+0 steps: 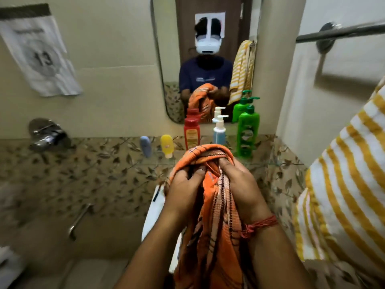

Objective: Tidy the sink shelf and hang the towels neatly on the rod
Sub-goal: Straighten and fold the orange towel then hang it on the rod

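i see the orange woven towel with dark thin stripes (210, 215) bunched up in the near middle of the view, its upper fold humped over the knuckles and its length hanging down between the forearms. my left hand (183, 190) grips the bunched cloth on the left side, fingers curled into the folds with the thumb pressed across the top. my right hand (243, 184) grips the same towel just beside it, fingers tucked under the hump of fabric; a red thread band (260, 225) circles that wrist.

just beyond the towel, the narrow shelf (270, 162) under the mirror carries a row of containers: a small blue tube (145, 146) far left, a yellow squeeze tube standing on its white cap (167, 145) beside it, a red bottle with a yellow label (192, 130), a white-and-blue pump bottle (219, 130), and a tall green pump bottle (248, 130) on the right.

to the right, a white towel with yellow stripes (341, 184) hangs down from the upper edge of the view. above it, far right, a metal towel rod (337, 34) juts from the wall, bare along the part i can see. the rounded mirror (164, 97) reflects the hands and orange cloth. on the far left wall hangs a paper sheet printed with 13 (39, 53), and below it a chrome tap fitting (48, 135).
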### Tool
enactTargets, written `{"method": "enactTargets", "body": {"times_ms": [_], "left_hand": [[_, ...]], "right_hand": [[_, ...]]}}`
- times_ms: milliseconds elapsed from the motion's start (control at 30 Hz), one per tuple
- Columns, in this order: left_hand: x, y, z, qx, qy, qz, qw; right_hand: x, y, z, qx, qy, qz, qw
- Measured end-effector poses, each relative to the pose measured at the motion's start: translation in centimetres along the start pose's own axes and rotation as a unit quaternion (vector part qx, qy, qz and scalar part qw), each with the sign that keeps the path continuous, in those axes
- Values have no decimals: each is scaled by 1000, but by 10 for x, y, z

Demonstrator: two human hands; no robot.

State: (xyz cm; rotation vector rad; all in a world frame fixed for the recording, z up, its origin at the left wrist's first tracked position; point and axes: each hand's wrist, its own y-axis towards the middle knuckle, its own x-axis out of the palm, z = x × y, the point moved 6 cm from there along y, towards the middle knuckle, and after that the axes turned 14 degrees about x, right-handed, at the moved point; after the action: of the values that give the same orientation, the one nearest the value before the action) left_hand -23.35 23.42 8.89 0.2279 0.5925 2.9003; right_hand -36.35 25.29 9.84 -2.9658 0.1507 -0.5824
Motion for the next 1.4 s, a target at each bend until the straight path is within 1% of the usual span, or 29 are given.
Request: {"method": "enactTargets", "body": {"times_ms": [67, 133, 167, 200, 233, 267, 300, 333, 367, 400, 433, 467, 500, 533, 567, 600, 667, 700, 800, 867, 900, 967, 1033, 1067, 1133, 1200, 1300, 1333, 1400], "left_hand": [[-9, -11, -2, -23, -46, -1, 999], [-18, -21, 1, -17, -42, -17, 999], [-23, -25, 3, -5, -34, -31, 999], [-28, -27, 6, 4, -30, -41, 999], [-32, -28, 10, 7, -34, -53, 998], [-35, -29, 13, 1, -52, -63, 997], [-37, -28, 16, -6, -78, -73, 994], [-39, -26, 20, -11, -102, -86, 991], [-40, -24, 24, -12, -121, -104, 987], [-39, -21, 29, -13, -132, -129, 983], [-37, -18, 34, -11, -138, -158, 978], [-35, -16, 37, -10, -138, -185, 973], [-34, -13, 39, -7, -134, -206, 969], [-33, -10, 42, -3, -134, -218, 967], [-32, -6, 44, 1, -141, -219, 966], [-33, -1, 47, 3, -156, -212, 965], [-37, 12, 53, 5, -187, -186, 965], [-40, 18, 57, 8, -189, -179, 965], [-53, 32, 60, 21, -145, -199, 969], [-61, 36, 56, 10, -134, -230, 964], [-64, 37, 53, 2, -135, -239, 962], [-75, 42, 50, 2, -123, -234, 965], [-86, 49, 48, 16, -87, -218, 972], [-90, 50, 48, 26, -72, -221, 972], [-96, 52, 46, 36, -43, -241, 969], [-101, 52, 38, 14, 18, -276, 961], [-109, 49, 26, -9, 140, -353, 925], [-112, 48, 24, -7, 170, -361, 917], [-118, 50, 22, 3, 195, -337, 921]], "right_hand": [[1, -2, 18, 38, 47, -37, 997], [-4, -5, 31, 50, 48, -38, 997], [-10, -8, 34, 40, 16, -22, 999], [-16, -11, 34, 20, -39, -2, 999], [-21, -16, 31, -6, -113, 9, 994], [-22, -22, 27, -22, -191, 1, 981], [-22, -27, 24, -15, -268, -18, 963], [-20, -31, 24, 15, -354, -42, 934], [-19, -36, 25, 54, -453, -59, 888], [-18, -39, 26, 83, -551, -72, 827], [-17, -41, 24, 92, -621, -70, 775], [-12, -41, 19, 76, -649, -59, 755], [-1, -41, 10, 29, -643, -50, 764], [12, -43, -1, -42, -616, -53, 785], [24, -45, -9, -99, -581, -75, 804], [35, -43, -12, -122, -531, -110, 831], [53, -39, -11, -73, -397, -186, 896], [59, -38, -9, -54, -339, -199, 918], [72, -34, -11, -53, -215, -181, 958], [84, -33, -17, -53, -148, -193, 969], [91, -32, -21, -58, -145, -192, 969], [101, -25, -28, -79, -185, -141, 969], [105, -16, -33, -83, -222, -92, 967], [105, -14, -33, -72, -235, -77, 966], [105, -11, -31, -47, -259, -73, 962], [103, -11, -31, -40, -283, -65, 956], [91, -12, -37, -59, -321, -20, 945], [85, -13, -40, -57, -311, -9, 949], [73, -12, -42, -32, -280, -6, 959]]}}
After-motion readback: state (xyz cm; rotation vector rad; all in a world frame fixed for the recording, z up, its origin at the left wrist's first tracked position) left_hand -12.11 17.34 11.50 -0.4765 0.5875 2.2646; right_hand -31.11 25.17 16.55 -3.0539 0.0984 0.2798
